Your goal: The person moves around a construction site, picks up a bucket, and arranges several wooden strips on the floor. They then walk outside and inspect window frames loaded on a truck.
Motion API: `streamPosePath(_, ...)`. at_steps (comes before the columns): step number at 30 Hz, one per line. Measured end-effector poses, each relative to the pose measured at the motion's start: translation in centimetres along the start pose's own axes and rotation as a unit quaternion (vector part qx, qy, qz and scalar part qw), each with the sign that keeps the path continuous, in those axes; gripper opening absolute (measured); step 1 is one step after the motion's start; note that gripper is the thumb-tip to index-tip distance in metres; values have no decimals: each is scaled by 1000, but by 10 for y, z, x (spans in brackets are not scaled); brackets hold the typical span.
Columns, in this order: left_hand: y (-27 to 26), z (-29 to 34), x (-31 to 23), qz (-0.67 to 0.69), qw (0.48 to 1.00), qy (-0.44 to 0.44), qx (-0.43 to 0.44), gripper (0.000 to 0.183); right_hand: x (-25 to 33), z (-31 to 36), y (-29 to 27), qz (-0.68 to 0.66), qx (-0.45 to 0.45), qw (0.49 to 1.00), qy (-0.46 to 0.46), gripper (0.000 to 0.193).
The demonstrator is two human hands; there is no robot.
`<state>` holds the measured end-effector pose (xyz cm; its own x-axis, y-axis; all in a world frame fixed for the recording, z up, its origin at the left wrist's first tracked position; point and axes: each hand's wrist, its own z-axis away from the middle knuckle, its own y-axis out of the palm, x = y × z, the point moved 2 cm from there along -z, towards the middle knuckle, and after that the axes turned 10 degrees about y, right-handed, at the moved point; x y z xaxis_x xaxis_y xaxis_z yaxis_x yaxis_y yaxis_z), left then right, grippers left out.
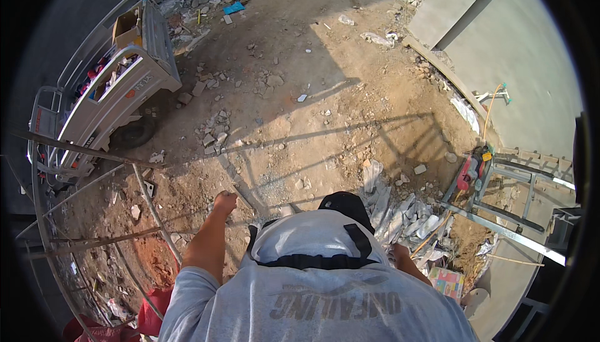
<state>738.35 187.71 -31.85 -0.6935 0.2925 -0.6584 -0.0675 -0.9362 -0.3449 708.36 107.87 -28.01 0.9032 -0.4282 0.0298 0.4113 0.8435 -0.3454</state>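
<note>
My left hand (225, 202) is out in front of my body on the left, its fingers curled into a fist. Whether anything is inside that fist I cannot make out. A narrow strip (242, 197) shows beyond it against the dirt ground. Low on the right, my right hand (398, 252) is partly hidden by my grey shirt, and its fingers do not show clearly. Crumpled grey-white plastic sheeting (400, 217) appears close beyond it. A black strap (325, 261) runs across my shirt, with a dark rounded shape (345, 208) past it.
A white cargo tricycle (119, 83) with boxes stands at left. Poles (153, 208) cross the lower left. On the right are a metal frame (512, 217), a red machine (464, 173) with an orange hose (490, 111), and a grey wall (519, 48). Rubble (215, 133) litters the ground.
</note>
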Motion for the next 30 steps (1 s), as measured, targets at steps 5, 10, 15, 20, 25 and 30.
streamPosePath(5,12,-79,-166,-82,984,160,-22,37,48,18,36,130,77,985,-79,13)
streamPosePath(10,36,-189,-246,-151,976,158,-17,42,242,-42,116,143,91,984,-61,15)
streamPosePath(15,37,-211,-185,-364,915,74,159,34,525,-44,243,77,45,989,-119,10)
streamPosePath(20,14,-215,-160,-41,983,-179,26,29,745,109,419,141,76,912,-378,15)
streamPosePath(25,-3,-317,-204,-174,981,-37,81,37,896,227,577,146,132,856,-479,19)
streamPosePath(30,0,-457,-275,-138,971,-183,59,42,856,130,562,158,98,900,-395,15)
